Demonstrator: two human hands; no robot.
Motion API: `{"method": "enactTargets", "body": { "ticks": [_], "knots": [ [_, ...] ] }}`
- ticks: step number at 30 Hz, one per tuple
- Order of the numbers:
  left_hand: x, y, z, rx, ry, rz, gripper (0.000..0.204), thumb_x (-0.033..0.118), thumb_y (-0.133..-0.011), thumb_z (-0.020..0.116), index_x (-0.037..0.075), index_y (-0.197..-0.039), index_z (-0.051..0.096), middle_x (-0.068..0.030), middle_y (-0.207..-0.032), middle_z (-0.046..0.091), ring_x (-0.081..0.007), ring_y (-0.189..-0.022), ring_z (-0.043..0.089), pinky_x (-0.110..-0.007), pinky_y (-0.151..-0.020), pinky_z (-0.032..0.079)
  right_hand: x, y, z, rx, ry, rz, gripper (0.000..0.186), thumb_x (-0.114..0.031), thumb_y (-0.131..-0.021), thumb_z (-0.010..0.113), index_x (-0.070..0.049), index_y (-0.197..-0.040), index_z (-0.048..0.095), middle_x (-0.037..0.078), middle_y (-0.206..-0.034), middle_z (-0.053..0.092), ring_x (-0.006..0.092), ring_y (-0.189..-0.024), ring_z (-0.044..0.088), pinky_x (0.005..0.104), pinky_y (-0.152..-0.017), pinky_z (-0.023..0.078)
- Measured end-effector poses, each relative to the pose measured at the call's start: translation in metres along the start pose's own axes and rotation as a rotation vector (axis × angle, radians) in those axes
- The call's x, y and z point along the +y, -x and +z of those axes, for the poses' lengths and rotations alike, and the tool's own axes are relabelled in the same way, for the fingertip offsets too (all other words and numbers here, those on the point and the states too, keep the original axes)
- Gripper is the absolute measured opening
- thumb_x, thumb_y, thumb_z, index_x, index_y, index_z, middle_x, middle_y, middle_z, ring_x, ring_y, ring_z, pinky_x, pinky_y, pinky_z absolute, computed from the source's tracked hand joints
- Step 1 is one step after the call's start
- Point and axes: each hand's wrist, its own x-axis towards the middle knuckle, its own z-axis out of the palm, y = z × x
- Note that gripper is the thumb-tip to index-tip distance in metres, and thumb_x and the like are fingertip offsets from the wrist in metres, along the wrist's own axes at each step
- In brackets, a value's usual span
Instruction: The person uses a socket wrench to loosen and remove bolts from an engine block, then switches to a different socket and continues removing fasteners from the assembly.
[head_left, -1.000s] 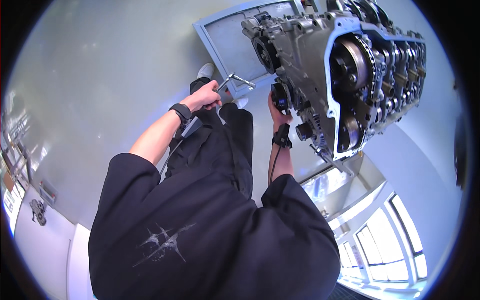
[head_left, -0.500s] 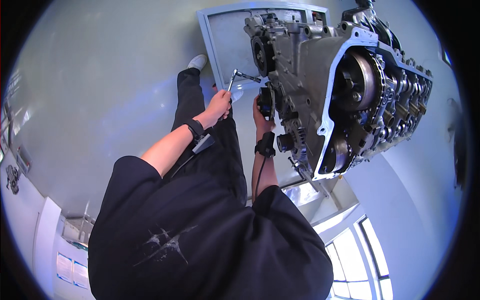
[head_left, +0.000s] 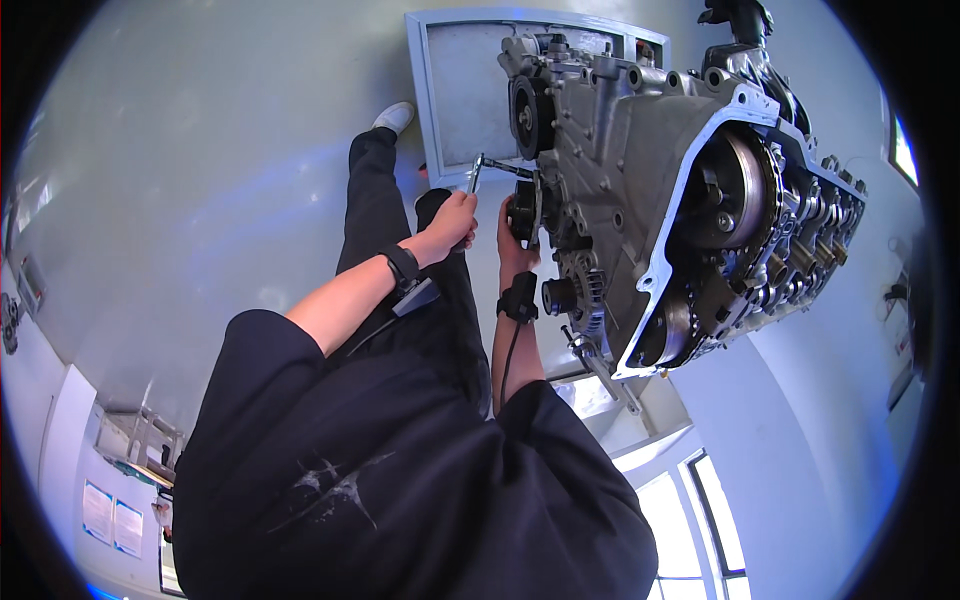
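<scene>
My left hand [head_left: 453, 226] is closed round the handle of a chrome ratchet wrench [head_left: 475, 176]. A dark extension bar [head_left: 510, 168] runs from the wrench head toward the engine [head_left: 620, 185]. Its tip sits at the top edge of a black round pulley-like part [head_left: 521, 211] on the engine's near side; whether it is seated on a fastener is too small to tell. From below, my right hand [head_left: 515, 246] cups that black part, fingers partly hidden behind it. Above it is another black pulley [head_left: 531, 117], and below it a small alternator-like unit [head_left: 575, 296].
The engine's open end shows a timing chain [head_left: 776, 200] and a large round gear [head_left: 735, 190]. A grey metal-framed tray [head_left: 417, 100] lies under the engine. A metal stand bar [head_left: 603, 375] juts out below. My legs and a white shoe [head_left: 395, 117] are left of the tray.
The wrench and extension have moved toward the engine, bringing the tip to the black part's upper edge. My right hand stays on that part. The whole view has shifted slightly.
</scene>
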Motion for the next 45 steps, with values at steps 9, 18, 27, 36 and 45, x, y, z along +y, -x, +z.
{"method": "enactTargets", "body": {
  "ticks": [9, 18, 27, 36, 45],
  "knots": [
    [0.034, 0.013, 0.031, 0.005, -0.091, -0.066, 0.018, 0.016, -0.092, 0.036, -0.002, -0.092, 0.040, -0.0078, -0.070, 0.049, -0.0184, -0.057, 0.054, -0.036, -0.051, 0.051, -0.005, -0.007, -0.005, -0.018, 0.010, -0.036, 0.047, -0.029, -0.089, 0.040, 0.004, -0.123, 0.045, 0.023, -0.123, 0.050, 0.0396, -0.118, 0.046, 0.0630, -0.099, 0.033],
    [0.021, -0.007, 0.019, -0.097, 0.368, -0.325, 0.011, 0.009, -0.090, 0.040, 0.002, -0.081, 0.042, -0.0051, -0.064, 0.046, -0.0178, -0.055, 0.049, -0.036, -0.052, 0.044, -0.004, -0.009, -0.005, -0.007, 0.000, -0.037, 0.046, -0.028, -0.088, 0.039, 0.002, -0.121, 0.048, 0.022, -0.121, 0.053, 0.0389, -0.115, 0.048, 0.0628, -0.098, 0.033],
    [0.042, 0.003, 0.026, -0.101, -0.014, -0.198, 0.012, 0.011, -0.091, 0.039, 0.000, -0.086, 0.043, -0.0055, -0.068, 0.047, -0.0180, -0.056, 0.050, -0.037, -0.054, 0.048, -0.006, -0.012, -0.005, -0.031, 0.055, -0.032, 0.048, -0.026, -0.085, 0.038, 0.006, -0.119, 0.048, 0.024, -0.121, 0.052, 0.0401, -0.115, 0.048, 0.0620, -0.099, 0.032],
    [0.058, -0.002, 0.014, -0.135, 0.163, -0.356, 0.007, 0.004, -0.090, 0.040, 0.000, -0.084, 0.043, -0.0059, -0.065, 0.048, -0.0183, -0.056, 0.050, -0.035, -0.052, 0.047, -0.003, -0.006, -0.006, -0.003, 0.062, -0.072, 0.046, -0.025, -0.087, 0.039, 0.006, -0.120, 0.047, 0.024, -0.121, 0.052, 0.0398, -0.115, 0.048, 0.0615, -0.098, 0.035],
    [0.096, -0.019, 0.009, -0.231, 0.185, -0.498, 0.008, -0.005, -0.084, 0.039, 0.002, -0.080, 0.040, -0.0054, -0.067, 0.047, -0.0150, -0.054, 0.049, -0.030, -0.049, 0.049, -0.005, 0.003, -0.002, -0.037, 0.052, -0.035, 0.048, -0.025, -0.087, 0.040, 0.007, -0.121, 0.047, 0.024, -0.122, 0.051, 0.0397, -0.118, 0.046, 0.0615, -0.099, 0.033]
  ]
}}
